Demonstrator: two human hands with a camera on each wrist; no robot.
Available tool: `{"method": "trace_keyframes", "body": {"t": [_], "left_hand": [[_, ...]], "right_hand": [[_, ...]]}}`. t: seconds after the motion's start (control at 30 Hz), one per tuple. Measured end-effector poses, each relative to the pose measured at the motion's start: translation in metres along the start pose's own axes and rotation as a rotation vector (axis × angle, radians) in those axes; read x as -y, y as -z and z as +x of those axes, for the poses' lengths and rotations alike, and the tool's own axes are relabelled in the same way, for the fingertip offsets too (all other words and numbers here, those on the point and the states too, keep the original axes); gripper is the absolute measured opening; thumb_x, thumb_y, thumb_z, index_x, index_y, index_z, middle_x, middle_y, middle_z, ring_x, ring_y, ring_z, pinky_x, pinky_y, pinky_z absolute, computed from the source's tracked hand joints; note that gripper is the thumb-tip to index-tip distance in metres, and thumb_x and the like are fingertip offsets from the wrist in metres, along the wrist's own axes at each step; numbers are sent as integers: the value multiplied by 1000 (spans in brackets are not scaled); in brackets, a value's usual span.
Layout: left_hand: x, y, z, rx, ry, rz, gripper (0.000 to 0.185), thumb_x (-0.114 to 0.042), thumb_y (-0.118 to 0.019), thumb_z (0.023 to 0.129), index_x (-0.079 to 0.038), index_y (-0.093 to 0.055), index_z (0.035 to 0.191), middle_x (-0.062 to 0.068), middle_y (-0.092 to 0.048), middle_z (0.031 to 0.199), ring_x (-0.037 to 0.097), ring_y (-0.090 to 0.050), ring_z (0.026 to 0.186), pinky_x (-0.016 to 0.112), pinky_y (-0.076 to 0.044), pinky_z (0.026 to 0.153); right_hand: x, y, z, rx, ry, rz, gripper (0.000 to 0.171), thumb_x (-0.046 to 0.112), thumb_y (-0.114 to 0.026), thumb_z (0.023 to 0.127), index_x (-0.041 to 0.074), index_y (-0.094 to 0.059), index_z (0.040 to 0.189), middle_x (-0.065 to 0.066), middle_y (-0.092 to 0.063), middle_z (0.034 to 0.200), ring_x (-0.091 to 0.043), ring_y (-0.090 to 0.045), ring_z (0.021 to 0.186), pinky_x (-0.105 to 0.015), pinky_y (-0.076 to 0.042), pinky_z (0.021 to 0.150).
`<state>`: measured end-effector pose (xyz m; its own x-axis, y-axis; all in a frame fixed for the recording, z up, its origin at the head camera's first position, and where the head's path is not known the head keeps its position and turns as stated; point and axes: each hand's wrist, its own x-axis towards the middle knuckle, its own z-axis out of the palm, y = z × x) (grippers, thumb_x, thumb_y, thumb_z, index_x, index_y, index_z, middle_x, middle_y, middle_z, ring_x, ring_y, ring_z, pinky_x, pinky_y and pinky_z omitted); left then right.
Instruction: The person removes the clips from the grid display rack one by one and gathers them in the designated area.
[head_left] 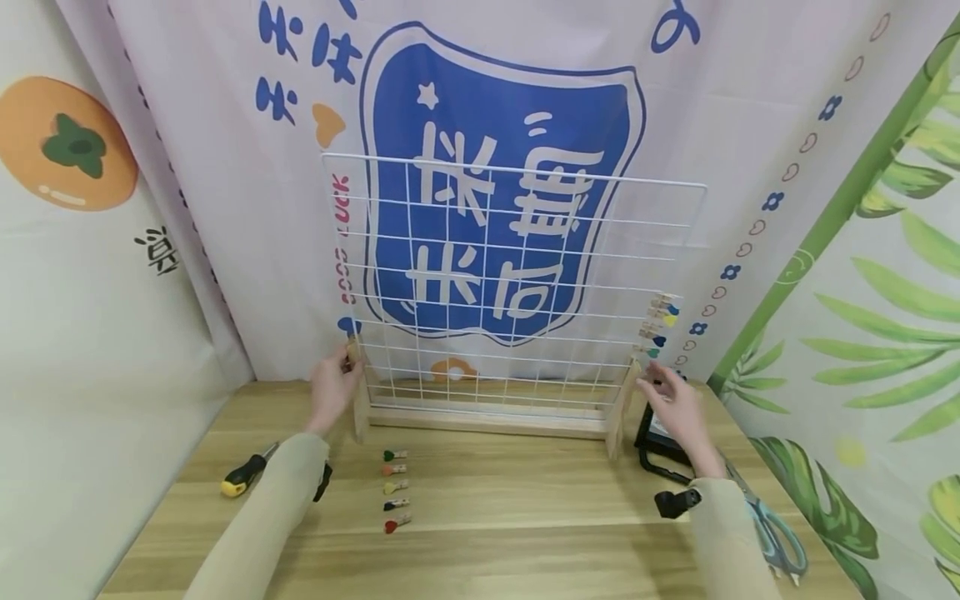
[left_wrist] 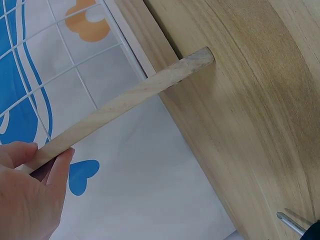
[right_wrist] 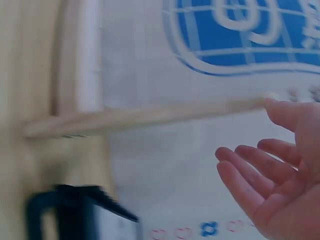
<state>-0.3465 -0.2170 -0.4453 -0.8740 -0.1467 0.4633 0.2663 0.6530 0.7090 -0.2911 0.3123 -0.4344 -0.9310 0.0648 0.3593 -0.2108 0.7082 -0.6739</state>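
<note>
The left arm (head_left: 258,521) and right arm (head_left: 731,537), both sleeved, reach forward well apart and slant inward. The left hand (head_left: 335,386) is raised and pinches, its digits (left_wrist: 61,167) near each other. The right hand (head_left: 672,402) is lifted, palm (right_wrist: 295,200) showing, its thumb (right_wrist: 287,114) stretched out, its fingers (right_wrist: 270,166) relaxed, slightly bent and parted from the thumb

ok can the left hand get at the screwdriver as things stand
Probably yes, though the left hand would first have to let go of the wooden post it grips. The screwdriver lies on the table beside the left sleeve, with nothing seen on top of it.
</note>
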Motion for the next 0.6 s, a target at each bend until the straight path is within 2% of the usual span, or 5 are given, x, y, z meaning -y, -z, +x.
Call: {"method": "trace_keyframes", "body": {"t": [0.07, 0.17, 0.3, 0.4, 0.6], "left_hand": [[0, -1, 0, -1, 6, 11, 11, 0, -60, 94, 10, -64, 96, 32, -69, 94, 40, -69, 81, 32, -57, 64], [0, -2, -1, 9, 23, 13, 12, 1, -59, 94, 11, -64, 100, 33, -69, 98, 41, -69, 84, 37, -59, 68], [-2, -2, 0, 15, 34, 14, 17, 0, -58, 95, 12, -63, 106, 35, -68, 102, 44, -70, 90, 49, -60, 76], [-1, -2, 0, -4, 16, 18, 18, 0, -59, 94, 13, -63, 106, 35, -68, 101, 46, -70, 89, 50, -60, 75], [2, -4, 1, -25, 0, 32, 15, 1, -60, 93, 13, -63, 102, 35, -69, 99, 46, -70, 88, 51, -60, 75]], "right_hand": [[4, 13, 2, -49, -3, 14, 58, 33, -55, 102, -1, -42, 147, -26, -54, 142, -42, -62, 117, -22, -56, 89], [16, 32, 7, -125, 13, 20, 57, 34, -56, 101, 2, -43, 146, -23, -55, 142, -38, -61, 120, -4, -46, 86], [41, 53, 20, -193, 43, 44, 54, 34, -56, 101, 6, -45, 146, -18, -56, 143, -23, -62, 121, -4, -45, 91], [56, 64, 31, -222, 57, 60, 52, 35, -57, 100, 9, -48, 144, -15, -58, 142, -11, -60, 118, -5, -45, 93], [68, 72, 46, -258, 52, 65, 47, 39, -55, 100, 9, -57, 136, -15, -63, 136, 2, -57, 111, -1, -44, 90]]}}
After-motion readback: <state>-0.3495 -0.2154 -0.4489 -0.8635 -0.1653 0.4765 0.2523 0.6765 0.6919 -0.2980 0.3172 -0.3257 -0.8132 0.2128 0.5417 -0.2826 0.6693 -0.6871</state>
